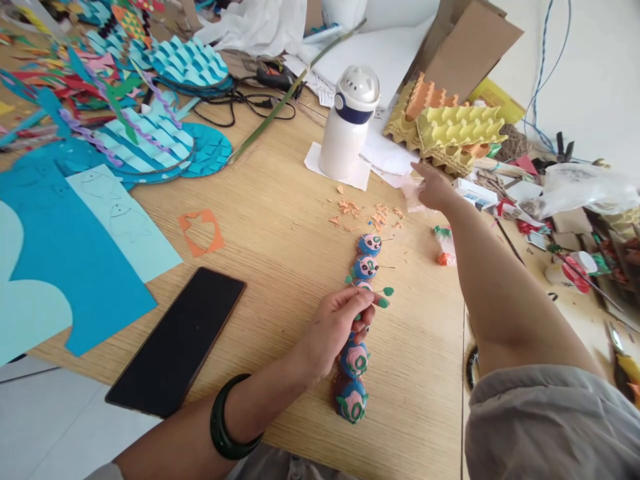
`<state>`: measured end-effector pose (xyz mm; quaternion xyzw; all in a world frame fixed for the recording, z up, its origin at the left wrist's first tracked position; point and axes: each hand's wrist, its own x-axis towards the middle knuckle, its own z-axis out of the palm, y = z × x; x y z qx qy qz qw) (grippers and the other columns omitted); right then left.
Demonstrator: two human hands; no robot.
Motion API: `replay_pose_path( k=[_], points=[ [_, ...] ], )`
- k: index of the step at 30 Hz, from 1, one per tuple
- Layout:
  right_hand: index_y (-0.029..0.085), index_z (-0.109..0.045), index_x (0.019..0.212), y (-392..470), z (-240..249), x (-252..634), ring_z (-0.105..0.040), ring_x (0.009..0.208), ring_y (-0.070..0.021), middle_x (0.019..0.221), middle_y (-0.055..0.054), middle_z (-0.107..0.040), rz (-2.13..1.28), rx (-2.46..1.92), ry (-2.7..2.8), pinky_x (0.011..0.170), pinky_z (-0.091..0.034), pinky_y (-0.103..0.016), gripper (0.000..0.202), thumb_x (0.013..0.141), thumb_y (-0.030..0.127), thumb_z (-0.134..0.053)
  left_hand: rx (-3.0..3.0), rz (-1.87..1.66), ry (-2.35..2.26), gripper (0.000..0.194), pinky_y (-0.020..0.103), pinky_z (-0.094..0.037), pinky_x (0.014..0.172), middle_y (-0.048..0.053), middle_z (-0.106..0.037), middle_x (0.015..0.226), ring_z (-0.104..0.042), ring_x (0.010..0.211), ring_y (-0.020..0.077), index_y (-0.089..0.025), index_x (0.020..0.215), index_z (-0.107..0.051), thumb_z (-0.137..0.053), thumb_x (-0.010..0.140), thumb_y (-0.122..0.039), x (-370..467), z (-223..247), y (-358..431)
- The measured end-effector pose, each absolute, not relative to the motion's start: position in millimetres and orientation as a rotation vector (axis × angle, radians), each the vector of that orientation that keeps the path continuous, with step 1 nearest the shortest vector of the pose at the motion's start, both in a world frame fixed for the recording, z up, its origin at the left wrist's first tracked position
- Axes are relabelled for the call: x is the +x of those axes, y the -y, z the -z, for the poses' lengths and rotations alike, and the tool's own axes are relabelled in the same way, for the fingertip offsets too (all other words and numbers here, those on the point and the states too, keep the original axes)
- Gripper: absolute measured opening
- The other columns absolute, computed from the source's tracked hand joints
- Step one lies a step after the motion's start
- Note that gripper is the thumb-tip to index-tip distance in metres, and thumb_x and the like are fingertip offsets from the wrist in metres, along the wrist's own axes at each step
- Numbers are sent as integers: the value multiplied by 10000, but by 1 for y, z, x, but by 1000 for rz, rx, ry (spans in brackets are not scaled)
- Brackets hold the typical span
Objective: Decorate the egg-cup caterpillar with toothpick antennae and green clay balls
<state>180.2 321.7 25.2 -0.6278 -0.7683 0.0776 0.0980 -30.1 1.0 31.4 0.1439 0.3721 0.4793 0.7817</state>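
Observation:
My left hand [340,323] is closed in a pinch over the middle of a row of blue egg-carton cups [354,360]. Pink clay and green rings decorate the cups, and fine wires stick out of the upper ones. A green leaf-shaped piece [389,291] on a thin stem shows at my pinched fingers, with another green bit at a fingertip. My fingers hide the middle cups. My right hand [434,188] is stretched forward, index finger extended, beside a pale pink sheet [412,193]; whether it touches the sheet is unclear.
Orange scraps [380,215] lie beyond the cups, near a white bottle [345,133]. Egg cartons [450,130] are stacked at the back right. On the left are a phone [177,340], blue card [85,267] and a cut orange piece [214,240]. Pliers [625,367] lie far right.

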Motion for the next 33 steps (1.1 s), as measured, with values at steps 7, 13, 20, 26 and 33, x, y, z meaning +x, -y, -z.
replay_pose_path(
  k=[7, 13, 20, 26, 33],
  points=[
    [203, -692, 1262, -311, -12, 166, -648, 1078, -333, 1165, -152, -714, -166, -2045, 2305, 945, -502, -470, 572, 738, 32, -538, 286, -1044, -787, 272, 185, -305, 463, -26, -486, 642, -354, 536, 52, -122, 808, -695, -716, 820, -393, -30, -30, -1],
    [138, -704, 1107, -286, -37, 180, -629, 851, -239, 956, -129, -717, -366, -1882, 1819, 800, -512, -396, 392, 755, 96, -537, 268, -1178, -789, 380, 179, -327, 457, -44, -455, 611, -351, 507, 40, -143, 728, -609, -765, 796, -483, -36, -29, -7],
    [182, -649, 1164, -185, -46, 200, -650, 784, -182, 957, -81, -713, -682, -1639, 1522, 668, -520, -311, 458, 714, 186, -563, 267, -1300, -841, 335, 184, -317, 446, -51, -461, 597, -385, 494, 43, -163, 665, -520, -766, 783, -356, -46, -27, -17],
    [270, -687, 1044, -66, -14, 182, -673, 778, -193, 908, -15, -722, -847, -1525, 1271, 716, -549, -356, 341, 706, 279, -648, 231, -1257, -851, 326, 179, -323, 458, -60, -476, 597, -378, 491, 29, -162, 664, -506, -785, 753, -304, -52, -27, -15],
    [335, -675, 1052, -18, 10, 159, -717, 956, -248, 1053, -16, -748, -721, -1586, 1337, 831, -581, -416, 305, 768, 266, -589, 323, -1183, -905, 300, 190, -486, 559, -30, -590, 678, -527, 578, 51, -132, 708, -594, -828, 727, -319, -60, -24, 10]
  ],
)
